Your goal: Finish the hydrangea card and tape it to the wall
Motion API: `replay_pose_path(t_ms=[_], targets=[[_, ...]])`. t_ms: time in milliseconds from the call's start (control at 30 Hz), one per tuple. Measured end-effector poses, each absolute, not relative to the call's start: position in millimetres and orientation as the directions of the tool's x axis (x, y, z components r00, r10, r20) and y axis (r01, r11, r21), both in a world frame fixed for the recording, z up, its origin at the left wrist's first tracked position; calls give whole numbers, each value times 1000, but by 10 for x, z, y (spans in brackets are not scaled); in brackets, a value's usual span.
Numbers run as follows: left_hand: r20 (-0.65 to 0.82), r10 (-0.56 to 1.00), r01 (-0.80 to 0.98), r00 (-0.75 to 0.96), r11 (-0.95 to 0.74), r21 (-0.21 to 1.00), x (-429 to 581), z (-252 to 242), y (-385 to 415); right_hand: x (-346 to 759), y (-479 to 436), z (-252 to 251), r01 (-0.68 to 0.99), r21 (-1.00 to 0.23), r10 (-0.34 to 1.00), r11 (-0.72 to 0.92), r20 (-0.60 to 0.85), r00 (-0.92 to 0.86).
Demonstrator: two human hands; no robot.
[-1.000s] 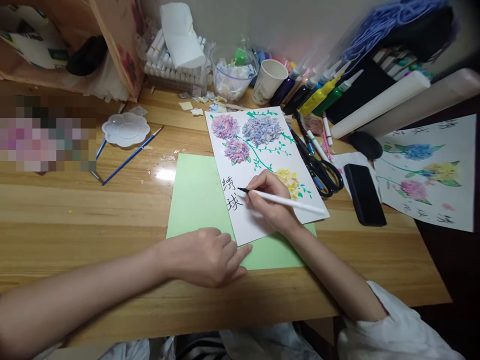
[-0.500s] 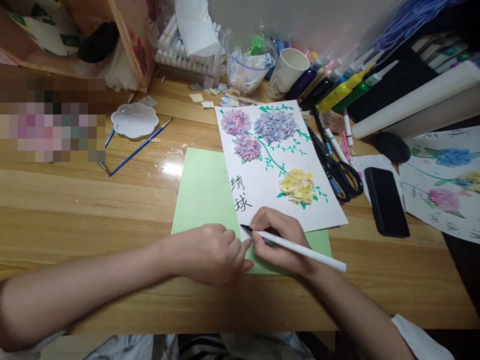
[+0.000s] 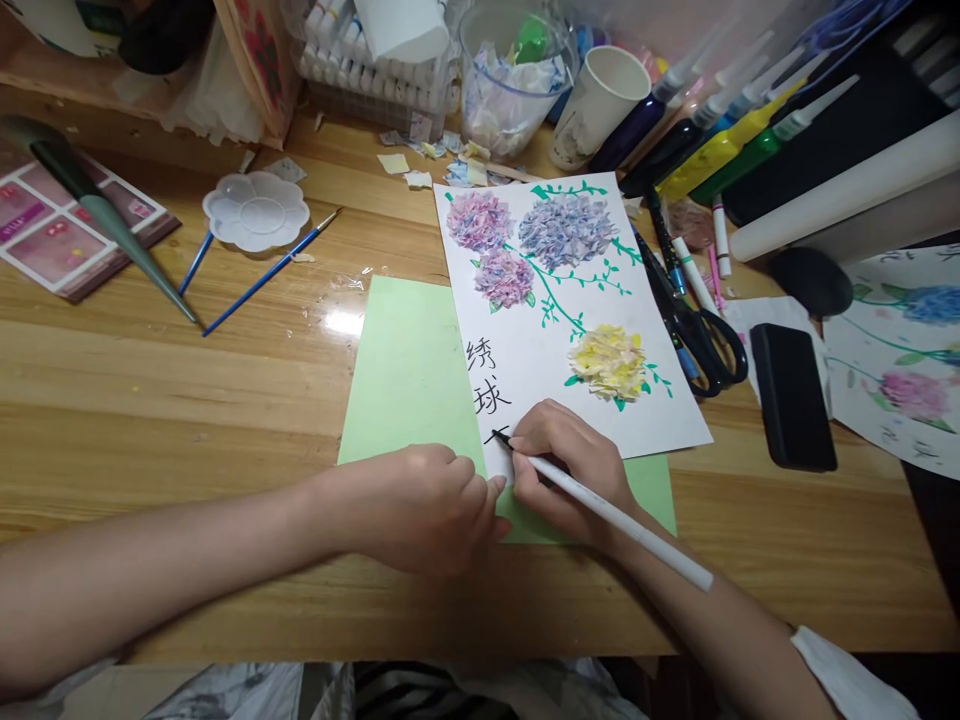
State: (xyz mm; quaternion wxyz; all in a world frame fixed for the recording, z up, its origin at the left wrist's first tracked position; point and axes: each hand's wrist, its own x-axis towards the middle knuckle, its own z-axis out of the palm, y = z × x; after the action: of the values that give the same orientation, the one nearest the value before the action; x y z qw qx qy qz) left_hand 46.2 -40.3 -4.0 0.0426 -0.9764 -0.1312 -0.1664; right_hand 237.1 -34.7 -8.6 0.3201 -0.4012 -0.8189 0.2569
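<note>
My right hand is closed around a white marker pen, its black tip touching the white sheet of paper. Two black Chinese characters run down the sheet's left edge, with a few fresh strokes under the tip. Raised pink, bluish-purple and yellow paper flowers with green painted stems cover much of the sheet. My left hand is closed, fingers curled, its fingertips holding the sheet's lower left corner. A light green sheet lies underneath both. Parts of the left fingers are hidden by the hand itself.
A black pair of scissors lies beside the sheet, then a phone and another flower picture. Left are a flower-shaped palette and brushes. Behind stand a paper cup, a scrap tub and paint bottles.
My right hand has drawn black strokes below the second character, and the pen now slopes more steeply. My left hand stays at the corner. The view has shifted slightly.
</note>
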Motion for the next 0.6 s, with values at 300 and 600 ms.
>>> replay_pose_path(t_ms=[300,600], targets=[[335,229,259,914,-965,-48,448,-54,-397,2377,-357,-85,507,-710,852,488,263,-452],[337,186,228,923,-969,-90,446,-38,-392,2403,-354,-86,461,-709,815,534,285,-504]])
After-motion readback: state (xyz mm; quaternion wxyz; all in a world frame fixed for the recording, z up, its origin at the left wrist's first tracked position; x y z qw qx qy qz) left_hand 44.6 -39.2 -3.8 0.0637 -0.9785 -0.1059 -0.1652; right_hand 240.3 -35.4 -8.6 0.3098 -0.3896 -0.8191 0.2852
